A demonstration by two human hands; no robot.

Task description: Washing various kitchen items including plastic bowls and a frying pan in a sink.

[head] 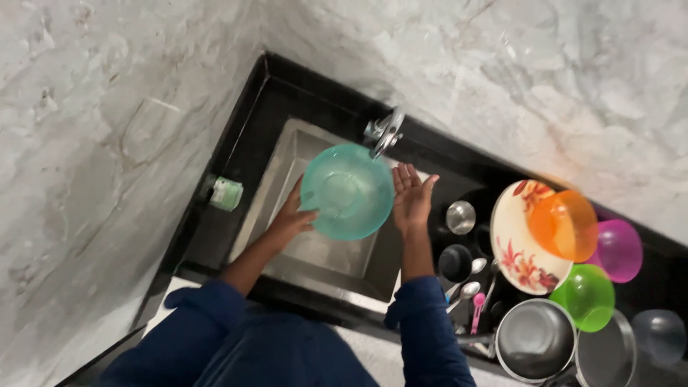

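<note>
Marble-walled kitchen corner, steel sink point(337, 261) set in black counter point(236, 158). Over the basin, just under the tap point(383, 132): teal plastic bowl point(347, 190), tilted toward the camera, gripped at its left rim by the left hand point(290, 218). Right hand point(410, 197) open, fingers spread, flat against the bowl's right edge, clamping nothing. Likely hazard: one-sided hold on a wet bowl, so a slip into the basin, or a knock against the tap so close above. Small green container point(226, 193) alone on the counter left of the sink. Drying on the right: one floral plate point(512, 240); three coloured bowls, namely orange point(566, 223), pink point(622, 251) and green point(586, 296); two steel pots point(534, 338); two small steel cups point(460, 217); a few spoons point(469, 290), exact number hard to tell; one clear bowl point(659, 335) at frame edge.
</note>
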